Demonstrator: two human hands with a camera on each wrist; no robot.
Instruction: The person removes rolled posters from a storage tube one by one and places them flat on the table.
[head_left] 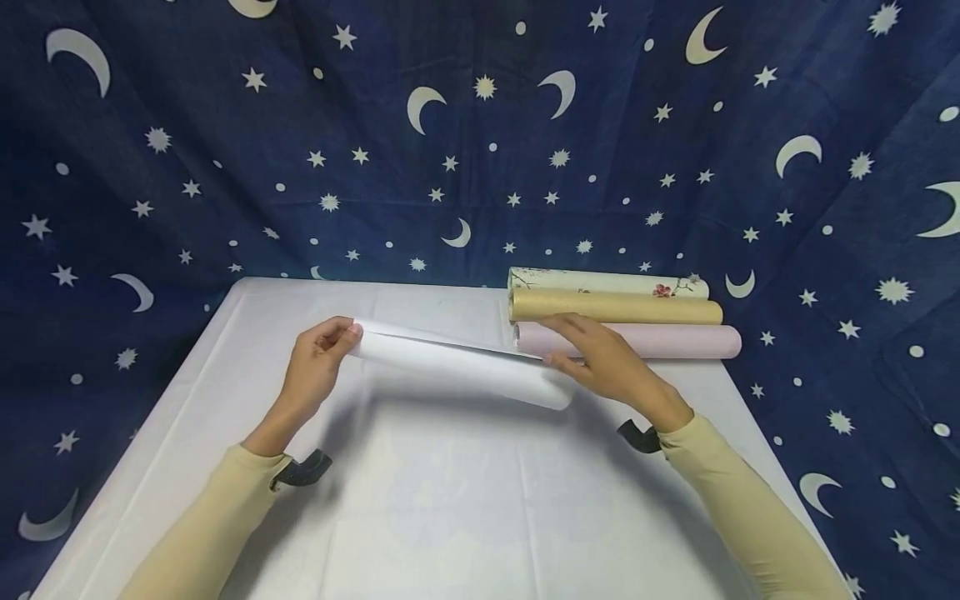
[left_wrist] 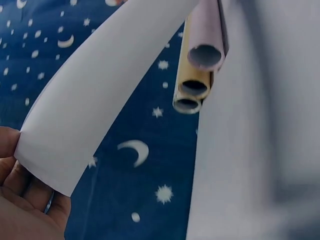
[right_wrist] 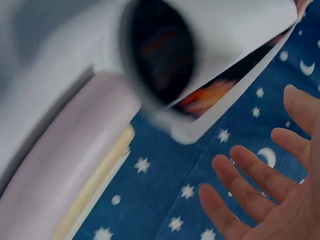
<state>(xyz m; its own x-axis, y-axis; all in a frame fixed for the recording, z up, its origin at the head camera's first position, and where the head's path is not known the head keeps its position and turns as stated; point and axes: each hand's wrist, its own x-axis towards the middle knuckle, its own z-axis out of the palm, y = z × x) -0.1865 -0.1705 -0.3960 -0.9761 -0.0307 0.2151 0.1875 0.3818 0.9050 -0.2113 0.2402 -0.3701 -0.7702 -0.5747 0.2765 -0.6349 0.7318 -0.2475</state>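
Note:
A loosely rolled white sheet of paper (head_left: 457, 369) hangs slantwise over the table, its right end lower. Its inner face, dark with orange patches, shows in the right wrist view through the round end of the roll (right_wrist: 235, 37). My left hand (head_left: 315, 358) pinches the left edge between thumb and fingers; a ring shows on a finger of that hand (left_wrist: 30, 200) in the left wrist view. Near the right end, my right hand (head_left: 611, 362) has its fingers spread. In the right wrist view this hand (right_wrist: 280, 195) appears apart from the paper.
Three rolls lie side by side at the table's back right: a pink roll (head_left: 645, 341), a gold roll (head_left: 622, 307) and a flowered white roll (head_left: 600, 282). White cloth covers the table (head_left: 450, 500). A blue moon-and-star curtain (head_left: 480, 167) hangs behind.

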